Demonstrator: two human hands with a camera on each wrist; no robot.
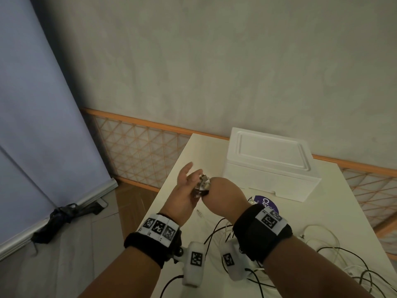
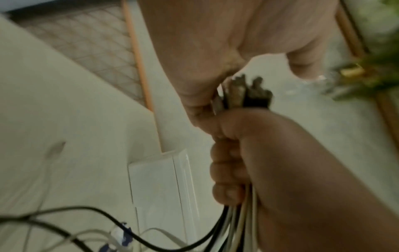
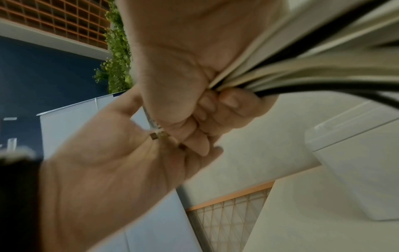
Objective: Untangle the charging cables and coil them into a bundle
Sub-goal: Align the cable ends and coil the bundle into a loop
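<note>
Wrist-mounted cameras (image 1: 194,262) are flanking the right hand (image 1: 223,195), fisted around the cables (image 2: 235,221) above the surface (image 1: 335,214), while the left hand (image 1: 185,190), fingers apart, is evening their plugs (image 2: 241,93) for coiling.

From head height we look forward and down over both forearms at the cream-coloured flat desk (image 1: 335,214) and the grey plaster wall beyond. Our left wrist camera sits very close (blurred), facing along the left hand (image 2: 215,51) towards the right hand (image 2: 291,170). Our right wrist camera looks up past its own fist at the left palm. All three views share the white rectangular foam box (image 1: 270,166) and the clasped hands.
</note>
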